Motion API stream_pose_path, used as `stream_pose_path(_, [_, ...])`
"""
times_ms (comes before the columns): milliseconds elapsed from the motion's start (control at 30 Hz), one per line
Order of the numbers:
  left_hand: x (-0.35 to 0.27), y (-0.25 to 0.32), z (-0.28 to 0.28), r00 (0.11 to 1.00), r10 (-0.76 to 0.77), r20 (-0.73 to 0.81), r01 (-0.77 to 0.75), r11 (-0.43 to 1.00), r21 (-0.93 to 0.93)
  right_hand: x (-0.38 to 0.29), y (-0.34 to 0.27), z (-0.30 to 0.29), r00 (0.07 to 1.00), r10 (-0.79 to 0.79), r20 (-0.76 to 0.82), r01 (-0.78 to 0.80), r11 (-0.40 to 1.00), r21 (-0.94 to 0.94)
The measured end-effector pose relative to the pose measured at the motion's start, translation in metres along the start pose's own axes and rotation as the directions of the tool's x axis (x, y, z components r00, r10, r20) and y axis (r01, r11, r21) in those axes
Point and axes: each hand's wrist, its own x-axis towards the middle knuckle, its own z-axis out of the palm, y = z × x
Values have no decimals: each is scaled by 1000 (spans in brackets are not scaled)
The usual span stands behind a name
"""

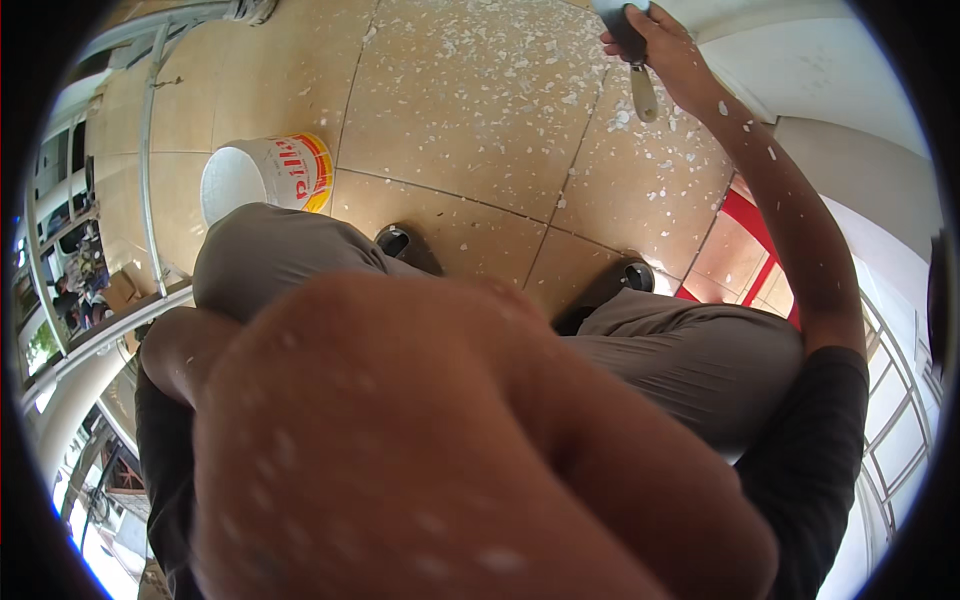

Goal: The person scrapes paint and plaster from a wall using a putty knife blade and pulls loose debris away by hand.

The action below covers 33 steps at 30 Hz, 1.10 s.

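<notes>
At the upper right, my right hand (664, 49) is closed around the blade part of a putty knife (643, 94), whose pale handle points down toward the floor. The top of the blade reaches the picture's upper edge. White paint flakes (517, 60) lie over the beige tiled floor (465, 135) beneath it, and a few stick to the forearm. Very near the camera, my left hand (360, 420) is raised, large and blurred, with pale specks on its skin. Its fingertips and whatever it touches are hidden.
Beyond my left knee, a white plastic bucket (262, 169) with yellow and red print lies on its side. A red frame (754, 225) stands by my right knee, near a white wall (825, 82). Metal railings (150, 187) run along the left, with another railing (896, 405) at the right.
</notes>
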Motion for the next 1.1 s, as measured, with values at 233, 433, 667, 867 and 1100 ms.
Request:
stream_pose_path(233, [13, -26, -9, 950, 159, 270, -105, 973, -205, -20, -8, 3, 952, 116, -283, -100, 993, 70])
stream_pose_path(433, [11, -15, -34, 997, -68, -22, 63, 982, -181, -26, -15, -8, 926, 40, -375, 8, 992, 127])
stream_pose_path(667, [16, -31, -59, 932, 361, 43, -351, 924, -152, -30, 2, 1, 952, 200, -233, -182, 979, 95])
stream_pose_path(867, [-1, -32, -23, 943, 235, -234, -279, 944, -175, 2, 11, 1, 977, 110, -185, -102, 993, 51])
stream_pose_path(1100, [28, 6, -60, 988, 107, 114, -91, 986, -138, -6, 3, 0, 991, 72, -115, -76, 997, -30])
